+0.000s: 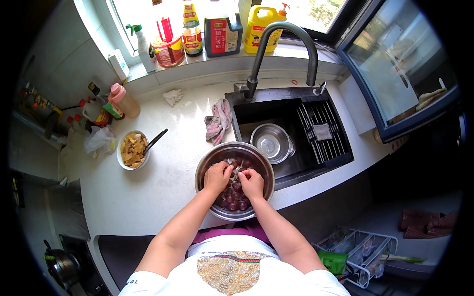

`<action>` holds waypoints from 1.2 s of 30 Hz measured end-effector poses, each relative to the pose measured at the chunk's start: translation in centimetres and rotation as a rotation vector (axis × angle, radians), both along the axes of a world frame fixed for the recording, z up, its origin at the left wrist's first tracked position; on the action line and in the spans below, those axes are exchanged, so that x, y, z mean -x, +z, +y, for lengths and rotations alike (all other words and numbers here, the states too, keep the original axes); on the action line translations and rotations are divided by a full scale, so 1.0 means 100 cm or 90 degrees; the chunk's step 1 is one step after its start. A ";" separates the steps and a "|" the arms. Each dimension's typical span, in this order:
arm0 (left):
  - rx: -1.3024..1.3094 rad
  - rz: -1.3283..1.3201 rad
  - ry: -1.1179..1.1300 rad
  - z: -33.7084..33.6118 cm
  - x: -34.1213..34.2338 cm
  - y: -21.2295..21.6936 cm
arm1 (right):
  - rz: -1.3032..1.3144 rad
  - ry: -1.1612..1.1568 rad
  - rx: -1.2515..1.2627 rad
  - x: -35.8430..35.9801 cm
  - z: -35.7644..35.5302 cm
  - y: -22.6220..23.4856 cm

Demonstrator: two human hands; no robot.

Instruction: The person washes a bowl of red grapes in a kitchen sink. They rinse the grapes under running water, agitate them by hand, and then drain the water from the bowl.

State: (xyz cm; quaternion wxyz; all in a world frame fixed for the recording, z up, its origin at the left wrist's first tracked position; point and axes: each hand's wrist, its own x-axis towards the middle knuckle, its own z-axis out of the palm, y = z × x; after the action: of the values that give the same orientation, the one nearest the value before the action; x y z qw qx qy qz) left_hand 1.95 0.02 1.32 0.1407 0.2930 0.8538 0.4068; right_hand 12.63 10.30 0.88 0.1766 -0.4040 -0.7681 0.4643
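A wide stainless steel bowl (201, 172) stands at the counter's front edge, partly beside the sink. Dark red grapes (236, 197) fill its lower part, and a pale greenish stem (237, 173) shows among them. Over the bowl's left side my left hand (217, 176) reaches in, thumb and fingers closed in a pinch on the bunch. My right hand (252, 183) faces it from the other side, its fingertips also pinched at the bunch near the stem. The fingers partly hide what exactly each one grips.
The black sink (291, 177) lies to the right, with a smaller steel bowl (271, 143), a drain rack (323, 130) and a tall faucet (281, 27). A crumpled cloth (218, 121) lies by the sink. A white food bowl (121, 157) with chopsticks (157, 140) stands left. Bottles line the windowsill.
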 end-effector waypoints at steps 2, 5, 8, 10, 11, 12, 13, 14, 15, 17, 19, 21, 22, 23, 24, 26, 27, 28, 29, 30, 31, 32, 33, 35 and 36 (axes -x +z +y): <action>-0.038 0.003 0.001 -0.001 -0.002 -0.003 | 0.011 0.007 0.003 0.001 -0.002 0.003; -0.069 -0.028 -0.038 -0.007 0.001 -0.018 | 0.001 0.029 -0.030 0.001 -0.003 0.001; -0.056 -0.058 -0.053 -0.009 0.002 -0.010 | -0.021 0.031 -0.057 0.000 -0.001 -0.010; -0.056 -0.060 -0.028 -0.008 0.000 -0.008 | -0.016 0.031 -0.052 0.000 -0.001 -0.009; -0.056 -0.061 -0.016 -0.007 -0.001 -0.007 | -0.013 0.031 -0.049 0.001 -0.001 -0.009; -0.048 -0.062 -0.005 -0.005 -0.001 -0.008 | -0.013 0.032 -0.053 0.001 -0.001 -0.009; -0.039 -0.064 0.005 -0.003 0.000 -0.010 | -0.012 0.033 -0.057 0.000 -0.001 -0.010; -0.031 -0.066 0.016 -0.002 0.000 -0.012 | -0.011 0.033 -0.060 0.000 -0.001 -0.010; -0.053 -0.079 0.016 -0.001 0.001 -0.015 | -0.011 0.027 -0.043 0.000 -0.001 -0.008; -0.096 -0.106 0.015 -0.002 0.002 -0.019 | -0.009 0.015 -0.009 0.000 -0.002 -0.004; -0.114 -0.070 -0.002 -0.003 0.001 -0.021 | -0.007 -0.004 -0.008 0.005 -0.005 0.018; -0.113 -0.058 -0.009 -0.003 -0.001 -0.018 | -0.009 0.001 -0.042 0.013 -0.004 0.023; -0.104 -0.064 -0.007 -0.001 -0.001 -0.013 | -0.011 0.017 -0.076 0.017 -0.002 0.020; -0.095 -0.070 -0.005 0.000 -0.002 -0.009 | -0.014 0.032 -0.111 0.021 0.000 0.017; -0.091 -0.088 -0.001 -0.002 -0.002 -0.007 | -0.042 0.057 -0.074 0.025 0.005 0.011; -0.083 -0.121 0.007 -0.004 0.000 -0.004 | -0.098 0.103 -0.001 0.027 0.019 -0.001; -0.112 -0.143 0.020 -0.004 0.000 -0.004 | -0.087 0.122 0.006 0.026 0.022 0.000; -0.141 -0.165 0.033 -0.004 -0.001 -0.005 | -0.046 0.125 0.071 0.025 0.024 -0.007; -0.170 -0.186 0.046 -0.004 -0.001 -0.006 | -0.005 0.128 0.136 0.024 0.028 -0.020; -0.163 -0.170 0.036 -0.004 -0.001 -0.008 | 0.033 0.131 0.201 0.024 0.029 -0.018; -0.157 -0.154 0.025 -0.005 0.000 -0.010 | 0.041 0.131 0.296 0.022 0.030 -0.013; -0.150 -0.138 0.013 -0.005 0.000 -0.011 | 0.024 0.127 0.265 0.022 0.030 -0.015; -0.148 -0.146 0.008 -0.004 0.000 -0.011 | 0.008 0.121 0.235 0.023 0.030 -0.015; -0.144 -0.161 -0.002 -0.002 0.000 -0.009 | -0.026 0.122 0.132 0.024 0.028 -0.013; -0.158 -0.165 0.001 -0.003 -0.001 -0.009 | -0.044 0.130 0.061 0.025 0.024 -0.003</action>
State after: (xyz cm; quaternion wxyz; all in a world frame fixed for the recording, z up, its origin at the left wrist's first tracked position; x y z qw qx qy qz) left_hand 2.02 -0.27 0.38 0.2121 0.2527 0.7719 0.5434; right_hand 10.13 12.67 0.57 0.0825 -0.3475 -0.7880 0.5015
